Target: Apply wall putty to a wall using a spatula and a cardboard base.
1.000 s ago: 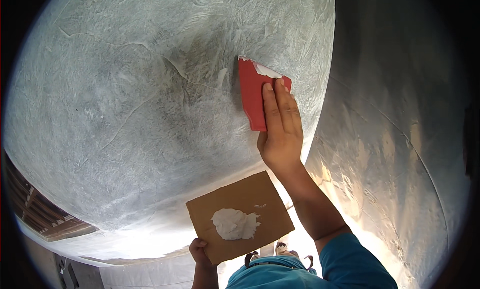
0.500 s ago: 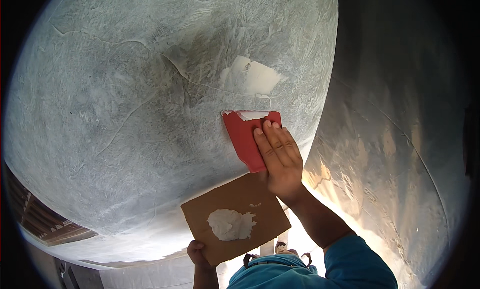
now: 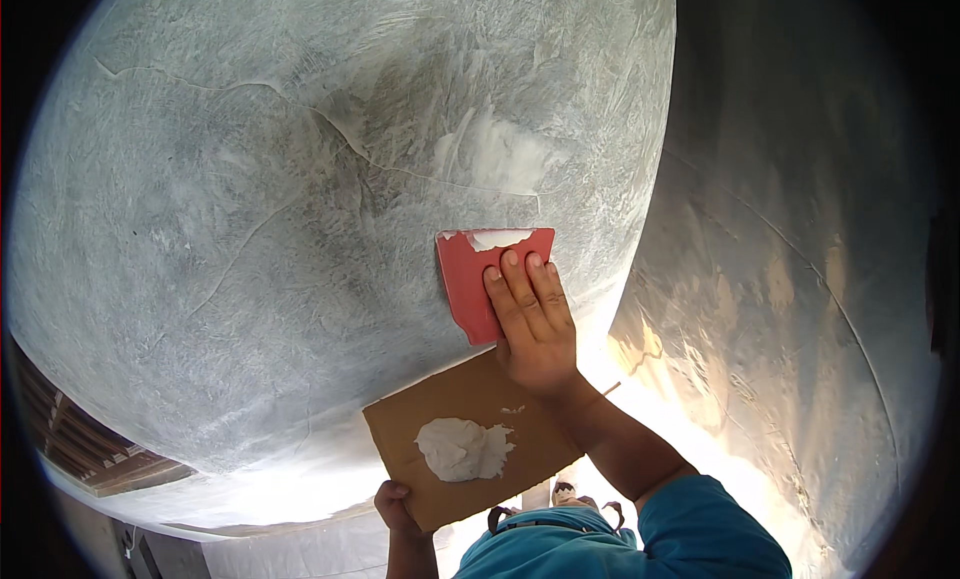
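My right hand [image 3: 535, 319] presses a flat red putty spreader [image 3: 465, 289] against the grey wall [image 3: 270, 229], three fingers laid along its face and the thumb out of sight. White putty clings along the spreader's upper edge. Above it on the wall is a thin whitish smear [image 3: 500, 151], close to a long crack line. Lower down, my left hand [image 3: 397, 507] grips a brown cardboard piece [image 3: 430, 404] by its lower left corner. A lump of white putty [image 3: 463, 449] sits on the cardboard, partly overlapped by nothing; my right forearm covers the board's right edge.
A second, darker wall [image 3: 770, 249] with a crack runs down the right side. Bright light comes through between the two surfaces. At the lower left, a slatted opening [image 3: 85, 439] shows below the wall's curved-looking edge. My feet [image 3: 565, 492] show beyond the blue shirt.
My right hand and the spreader have shifted slightly left and down. The thick putty patch above has become a thinner, spread smear. My left hand and the cardboard stay nearly still.
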A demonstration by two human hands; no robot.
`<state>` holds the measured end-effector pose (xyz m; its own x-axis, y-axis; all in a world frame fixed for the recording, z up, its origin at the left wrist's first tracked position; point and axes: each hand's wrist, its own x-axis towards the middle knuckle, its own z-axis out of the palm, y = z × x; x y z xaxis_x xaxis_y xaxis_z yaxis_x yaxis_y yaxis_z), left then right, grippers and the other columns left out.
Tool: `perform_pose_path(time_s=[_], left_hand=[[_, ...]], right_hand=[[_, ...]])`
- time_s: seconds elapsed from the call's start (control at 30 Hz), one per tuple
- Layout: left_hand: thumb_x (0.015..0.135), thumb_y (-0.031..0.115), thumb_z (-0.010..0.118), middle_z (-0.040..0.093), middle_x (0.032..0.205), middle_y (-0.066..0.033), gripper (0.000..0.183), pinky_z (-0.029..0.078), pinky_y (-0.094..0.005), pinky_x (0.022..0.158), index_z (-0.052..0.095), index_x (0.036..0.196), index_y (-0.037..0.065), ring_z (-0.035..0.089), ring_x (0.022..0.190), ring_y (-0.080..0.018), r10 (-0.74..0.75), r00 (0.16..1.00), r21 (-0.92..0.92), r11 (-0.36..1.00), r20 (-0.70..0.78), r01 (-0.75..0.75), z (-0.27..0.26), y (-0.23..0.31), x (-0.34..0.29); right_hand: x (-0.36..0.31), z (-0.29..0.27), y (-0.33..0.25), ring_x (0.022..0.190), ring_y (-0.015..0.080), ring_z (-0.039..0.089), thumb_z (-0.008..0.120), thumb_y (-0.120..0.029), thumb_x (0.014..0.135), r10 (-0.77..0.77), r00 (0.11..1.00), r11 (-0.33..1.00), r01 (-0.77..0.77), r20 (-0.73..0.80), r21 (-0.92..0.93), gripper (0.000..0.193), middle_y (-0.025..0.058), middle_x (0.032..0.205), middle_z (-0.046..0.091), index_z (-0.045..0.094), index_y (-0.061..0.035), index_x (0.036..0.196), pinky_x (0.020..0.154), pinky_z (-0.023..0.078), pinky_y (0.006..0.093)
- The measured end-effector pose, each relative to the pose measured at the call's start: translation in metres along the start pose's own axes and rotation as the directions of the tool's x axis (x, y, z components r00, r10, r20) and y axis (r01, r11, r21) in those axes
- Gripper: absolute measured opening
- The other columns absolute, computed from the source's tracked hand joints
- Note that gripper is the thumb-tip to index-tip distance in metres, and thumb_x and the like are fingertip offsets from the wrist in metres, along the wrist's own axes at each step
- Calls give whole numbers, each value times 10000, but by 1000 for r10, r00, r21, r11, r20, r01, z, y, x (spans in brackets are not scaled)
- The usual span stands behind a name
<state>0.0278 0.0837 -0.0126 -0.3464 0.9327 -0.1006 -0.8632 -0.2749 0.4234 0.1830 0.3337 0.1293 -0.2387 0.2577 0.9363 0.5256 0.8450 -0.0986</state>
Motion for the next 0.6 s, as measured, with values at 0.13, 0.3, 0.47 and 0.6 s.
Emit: perform_pose_path(time_s=[0.13, 0.3, 0.47, 0.6], left_hand=[[732, 235, 499, 558, 1368, -251, 731, 475, -507, 1055, 456, 1401, -55, 569, 1221, -424, 5, 1000, -67, 998, 8, -5, -11, 1, -1], [733, 226, 493, 570, 1350, -253, 713, 470, -509, 1060, 470, 1383, -64, 574, 1213, -424, 0, 1000, -17, 1000, 18, 0, 5, -1, -4], [734, 215, 489, 552, 1365, -266, 719, 476, -517, 1054, 453, 1392, -71, 572, 1212, -432, 18, 1000, -67, 998, 4, -17, 6, -5, -6], [739, 215, 489, 547, 1365, -277, 727, 482, -524, 1050, 433, 1402, -80, 572, 1217, -435, -19, 998, -77, 997, 55, 24, 5, -3, -7]], right_hand=[[18, -19, 15, 1384, 367, 470, 573, -12, 843, 68, 995, 983, -54, -72, 177, 529, 186, 1442, 549, 588, -14, 1372, 1159, 350, 516], [80, -18, 23, 1338, 393, 518, 666, -20, 848, 0, 968, 999, 14, -251, 52, 547, 215, 1411, 569, 561, 9, 1385, 1143, 374, 494], [16, -5, 5, 1381, 347, 474, 604, 51, 806, -66, 997, 998, 66, 29, 11, 567, 144, 1450, 554, 622, -80, 1357, 1148, 378, 479], [-8, -45, 1, 1316, 332, 539, 608, -17, 798, -102, 967, 991, 80, 233, 104, 538, 134, 1409, 586, 639, -85, 1330, 1131, 400, 475]])
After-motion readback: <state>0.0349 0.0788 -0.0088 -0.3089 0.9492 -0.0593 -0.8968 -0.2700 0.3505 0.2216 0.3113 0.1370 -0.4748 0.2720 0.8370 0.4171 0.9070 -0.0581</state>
